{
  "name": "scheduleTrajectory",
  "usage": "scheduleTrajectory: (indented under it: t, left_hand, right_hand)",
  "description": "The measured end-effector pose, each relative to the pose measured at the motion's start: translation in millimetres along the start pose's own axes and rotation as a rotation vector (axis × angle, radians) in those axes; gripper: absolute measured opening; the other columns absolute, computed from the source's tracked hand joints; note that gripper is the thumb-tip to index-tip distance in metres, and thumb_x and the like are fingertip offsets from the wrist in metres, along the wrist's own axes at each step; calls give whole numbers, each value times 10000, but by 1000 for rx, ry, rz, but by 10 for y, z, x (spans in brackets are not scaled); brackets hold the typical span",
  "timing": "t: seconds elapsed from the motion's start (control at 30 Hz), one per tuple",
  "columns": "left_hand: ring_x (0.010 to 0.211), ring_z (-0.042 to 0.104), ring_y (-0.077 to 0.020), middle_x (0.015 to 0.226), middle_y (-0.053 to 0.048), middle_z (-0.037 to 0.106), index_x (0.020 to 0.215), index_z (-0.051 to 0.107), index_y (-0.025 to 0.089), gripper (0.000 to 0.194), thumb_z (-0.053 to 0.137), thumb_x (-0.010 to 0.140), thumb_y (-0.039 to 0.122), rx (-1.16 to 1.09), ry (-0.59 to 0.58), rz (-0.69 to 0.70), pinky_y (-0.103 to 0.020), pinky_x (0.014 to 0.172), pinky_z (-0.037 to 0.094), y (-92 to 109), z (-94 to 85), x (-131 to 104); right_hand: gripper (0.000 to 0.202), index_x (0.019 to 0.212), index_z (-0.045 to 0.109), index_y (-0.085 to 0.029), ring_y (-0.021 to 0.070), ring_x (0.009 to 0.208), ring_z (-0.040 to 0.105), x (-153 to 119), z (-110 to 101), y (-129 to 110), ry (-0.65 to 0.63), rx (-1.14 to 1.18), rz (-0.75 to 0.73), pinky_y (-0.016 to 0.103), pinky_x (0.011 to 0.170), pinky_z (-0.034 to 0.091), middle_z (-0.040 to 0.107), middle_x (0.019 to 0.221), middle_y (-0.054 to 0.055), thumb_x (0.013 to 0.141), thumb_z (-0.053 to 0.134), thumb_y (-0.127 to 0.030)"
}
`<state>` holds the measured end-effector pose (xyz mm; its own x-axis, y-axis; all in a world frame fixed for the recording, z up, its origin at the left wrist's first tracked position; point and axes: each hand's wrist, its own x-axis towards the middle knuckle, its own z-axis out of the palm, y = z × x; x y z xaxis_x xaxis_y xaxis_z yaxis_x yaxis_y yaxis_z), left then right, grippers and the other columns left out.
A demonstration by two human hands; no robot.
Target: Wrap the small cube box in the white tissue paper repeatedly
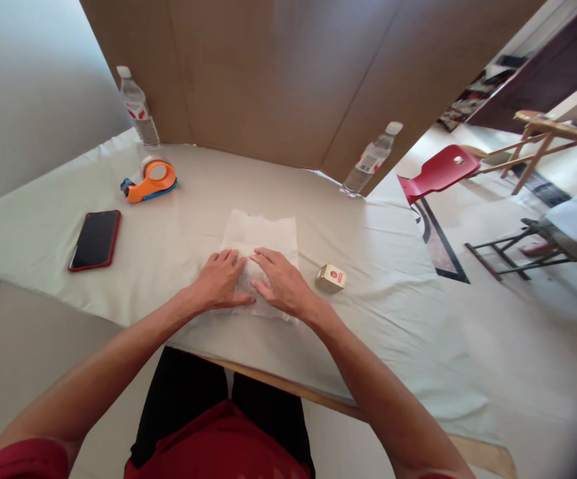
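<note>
Our red cloth shirt (223, 446) is nearest. Our left hand (221, 281) and right hand (284, 283), fingers loosely spread, touch a see-through, crinkly bundle (251, 271) on a thin, white, squarish sheet (262, 231).

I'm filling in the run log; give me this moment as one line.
left hand: on white sheet | right hand: on white sheet | right side: small box | left side: phone, tape dispenser

Bright, diffuse light, pale sheen on cardboard (283, 80) beyond left hand (222, 279) and right hand (284, 283), soft faint shadows beneath both, floor (512, 339) far right of them blurring into a dark, lens-stretched edge.
</note>
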<state>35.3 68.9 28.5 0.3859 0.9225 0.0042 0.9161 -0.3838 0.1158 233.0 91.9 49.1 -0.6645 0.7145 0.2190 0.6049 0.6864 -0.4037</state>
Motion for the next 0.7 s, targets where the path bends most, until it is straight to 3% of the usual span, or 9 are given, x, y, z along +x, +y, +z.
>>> scheduleTrajectory:
  t: [0.07, 0.17, 0.27, 0.37, 0.43, 0.57, 0.7]
  left_hand:
    - [1346, 476, -415, 1441, -247, 518, 1349, 542, 130, 803, 700, 758, 650, -16, -9, 10, -525, 1077, 400, -26, -24, -1]
    - [1329, 508, -401, 1434, -234, 542, 1361, 539, 128, 785, 679, 788, 645, -79, -53, 21, -516, 1072, 421, -86, -106, 15]
    - [1317, 541, -375, 1444, -224, 550, 1392, 519, 129, 636, 614, 891, 509, -103, -12, -37, -512, 1067, 437, -110, -167, 81]
    - [1401, 473, -359, 1506, -221, 501, 1388, 536, 135, 544, 606, 909, 382, -92, 22, 7, -506, 1130, 388, -100, -134, 195]
    - [1472, 383, -365, 1562, -220, 437, 1427, 509, 146, 633, 652, 874, 419, -102, -1, 55, -509, 1182, 326, -126, -76, 282]
    - [1502, 309, -414, 1609, -221, 364, 1478, 460, 170, 869, 726, 763, 586, -122, -103, 14, -567, 1201, 253, -337, -11, 430]
    - [1491, 322, -411, 1603, -194, 385, 1474, 466, 218, 901, 751, 718, 618, -103, -152, 49, -595, 1199, 221, -491, -86, 467]
  right_hand:
    - [554, 1384, 564, -150, 336, 1395, 486, 37, 131, 193, -69, -80, 103, 543, 1157, 410, 526, 1490, 209, 869, 668, -330]
    - [597, 1398, 546, -119, 350, 1393, 488, -33, 236, 434, -71, -115, 190, 547, 1167, 385, 525, 1490, 223, 897, 645, -428]
    - [611, 1418, 532, -107, 354, 1423, 451, -128, 274, 507, -35, -114, 167, 537, 1179, 365, 493, 1524, 219, 933, 588, -474]
    - [607, 1425, 534, -136, 353, 1427, 444, -162, 308, 489, -10, -110, 162, 536, 1176, 362, 492, 1531, 202, 935, 575, -493]
    - [628, 1432, 529, -145, 363, 1444, 418, -159, 333, 476, 0, -123, 190, 543, 1176, 352, 475, 1546, 201, 922, 588, -507]
    - [710, 1443, 517, -148, 395, 1488, 344, -155, 362, 467, 17, -158, 264, 564, 1181, 319, 424, 1578, 214, 879, 631, -563]
    - [674, 1438, 523, -133, 388, 1486, 352, -160, 358, 461, 19, -135, 280, 558, 1182, 313, 432, 1572, 220, 910, 600, -544]
